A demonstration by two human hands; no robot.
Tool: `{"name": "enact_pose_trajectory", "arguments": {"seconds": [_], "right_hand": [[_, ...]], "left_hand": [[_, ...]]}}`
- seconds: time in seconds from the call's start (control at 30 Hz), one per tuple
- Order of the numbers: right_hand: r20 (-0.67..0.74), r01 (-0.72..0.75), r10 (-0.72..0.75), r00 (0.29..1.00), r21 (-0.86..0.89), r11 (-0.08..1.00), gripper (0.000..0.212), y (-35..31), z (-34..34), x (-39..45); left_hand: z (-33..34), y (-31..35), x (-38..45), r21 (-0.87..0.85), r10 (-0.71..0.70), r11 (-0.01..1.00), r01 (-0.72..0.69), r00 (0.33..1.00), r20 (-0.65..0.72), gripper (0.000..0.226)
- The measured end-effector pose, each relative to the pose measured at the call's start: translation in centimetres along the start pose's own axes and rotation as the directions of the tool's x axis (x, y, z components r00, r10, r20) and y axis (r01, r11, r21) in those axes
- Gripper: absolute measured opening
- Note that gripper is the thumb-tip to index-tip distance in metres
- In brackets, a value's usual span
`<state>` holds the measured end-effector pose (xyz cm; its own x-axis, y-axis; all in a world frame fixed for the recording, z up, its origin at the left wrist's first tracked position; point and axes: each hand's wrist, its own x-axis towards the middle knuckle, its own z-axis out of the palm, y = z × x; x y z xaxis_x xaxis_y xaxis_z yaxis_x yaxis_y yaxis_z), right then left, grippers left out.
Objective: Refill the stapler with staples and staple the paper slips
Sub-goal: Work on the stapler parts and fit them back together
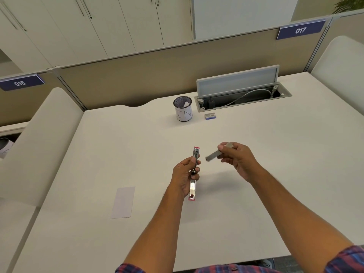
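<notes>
My left hand (184, 177) grips a red and silver stapler (194, 186), swung wide open so its two halves lie in one line, above the middle of the white desk (275, 174). Just to its right, my right hand (236, 158) pinches a grey strip of staples (213, 155) between thumb and fingers; the strip's free end points toward the stapler with a small gap between them. A white paper slip (123, 202) lies flat on the desk to the left of my left forearm.
A mesh pen cup (183, 111) with a paper label marked "IN" stands at the back of the desk. Beside it lies a small blue staple box (210, 116), in front of an open cable hatch (242, 95). Padded dividers flank the desk.
</notes>
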<state>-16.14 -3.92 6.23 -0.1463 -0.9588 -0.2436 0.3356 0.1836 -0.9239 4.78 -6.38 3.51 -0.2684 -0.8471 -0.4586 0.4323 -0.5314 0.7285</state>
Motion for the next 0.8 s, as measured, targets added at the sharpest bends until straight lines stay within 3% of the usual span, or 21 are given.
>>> {"name": "enact_pose_trajectory", "arguments": {"seconds": [0.1, 0.3, 0.43, 0.6, 0.8], "right_hand": [[-0.009, 0.011, -0.01, 1.0, 0.118, 0.993, 0.032, 0.2, 0.6, 0.0], [0.003, 0.072, -0.073, 0.997, -0.168, 0.983, 0.036, 1.3, 1.5, -0.3], [0.025, 0.106, -0.103, 0.994, -0.263, 0.959, 0.045, 1.7, 1.9, -0.4], [0.113, 0.167, -0.13, 0.985, -0.441, 0.882, 0.031, 2.1, 2.9, -0.4], [0.102, 0.244, -0.225, 0.969, -0.545, 0.802, 0.025, 2.6, 3.4, -1.0]], "left_hand": [[0.1, 0.3, 0.0, -0.008, 0.008, 1.0, -0.008, 1.0, -0.01, 0.03], [0.8, 0.5, -0.1, 0.011, 0.009, 1.0, -0.009, 1.0, 0.009, 0.019], [0.9, 0.5, -0.2, 0.003, 0.015, 1.0, -0.015, 1.0, 0.023, 0.024], [1.0, 0.3, -0.3, 0.025, 0.016, 1.0, -0.017, 0.999, 0.036, 0.024], [0.9, 0.4, -0.4, 0.018, 0.027, 0.999, -0.028, 0.997, 0.069, 0.024]]}}
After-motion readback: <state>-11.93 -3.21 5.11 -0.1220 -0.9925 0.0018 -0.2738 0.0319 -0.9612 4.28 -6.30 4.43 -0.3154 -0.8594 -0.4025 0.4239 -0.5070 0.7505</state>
